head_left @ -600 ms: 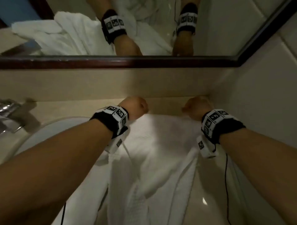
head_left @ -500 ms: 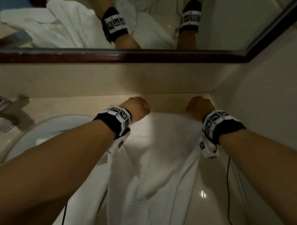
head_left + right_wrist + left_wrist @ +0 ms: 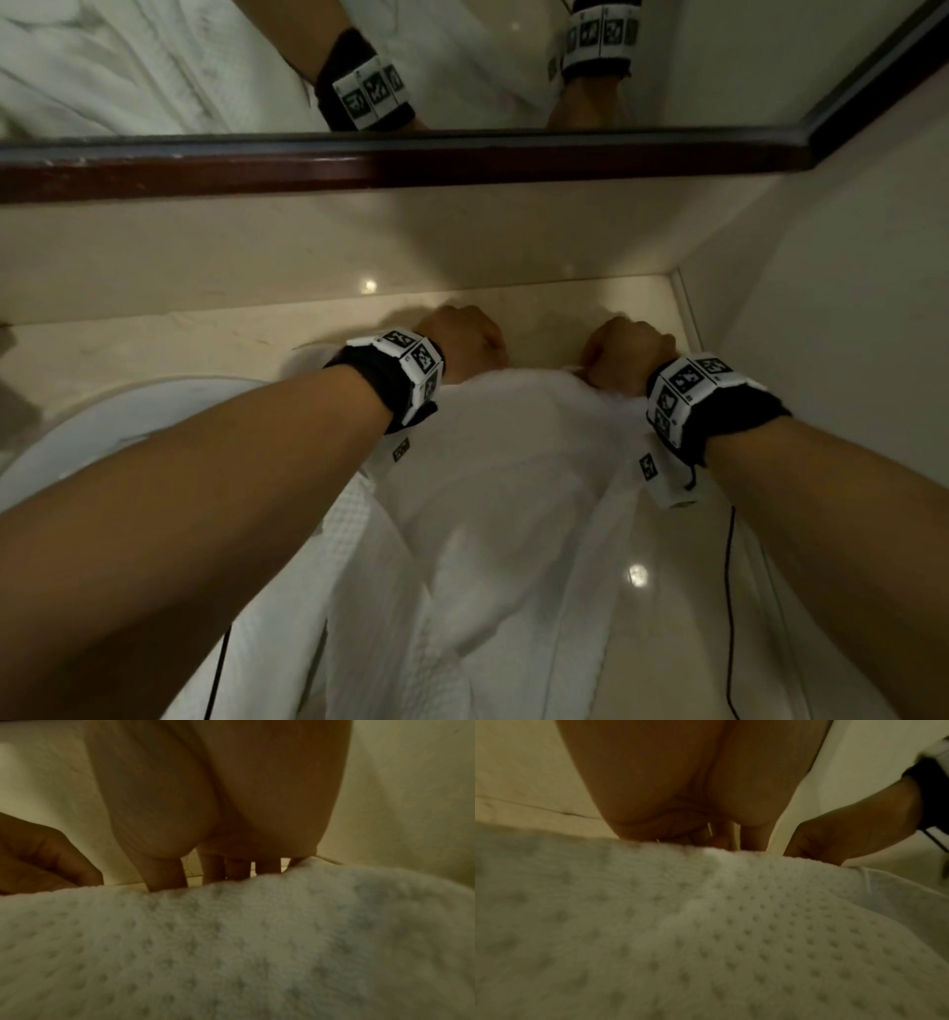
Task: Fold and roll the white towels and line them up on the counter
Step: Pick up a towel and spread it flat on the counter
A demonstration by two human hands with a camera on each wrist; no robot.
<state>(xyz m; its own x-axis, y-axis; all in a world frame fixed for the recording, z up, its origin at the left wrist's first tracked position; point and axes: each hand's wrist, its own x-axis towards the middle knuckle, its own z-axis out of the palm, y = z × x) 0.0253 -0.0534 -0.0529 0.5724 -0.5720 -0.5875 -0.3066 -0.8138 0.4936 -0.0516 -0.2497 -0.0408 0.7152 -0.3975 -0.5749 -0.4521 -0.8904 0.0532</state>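
Left hand (image 3: pixel 462 342) clenched on the far edge of the white towel (image 3: pixel 513 488), just left of frame centre in the head view, knuckles up. Right hand (image 3: pixel 629 349) doing the same a bit to the right, fingers (image 3: pixel 167 874) curled down behind the hem in the right wrist view. Both gripping the same edge, one near each end by the look of it, probably to keep it taut and square for a fold rather than letting it bunch.

Towel itself running from the fists down through the middle toward the bottom of the frame, still rumpled, creases all over, waffle texture up close in the wrist views. Lying partly over the counter (image 3: pixel 667 591) in the lower right, left side spilling onto the rim of the sink (image 3: pixel 77 447) at lower left. No roll started yet, so early days.

Mirror (image 3: pixel 719 61) across the top, dark wooden frame under it, reflecting more white cloth at upper left. Hard to tell whether that's this towel or another
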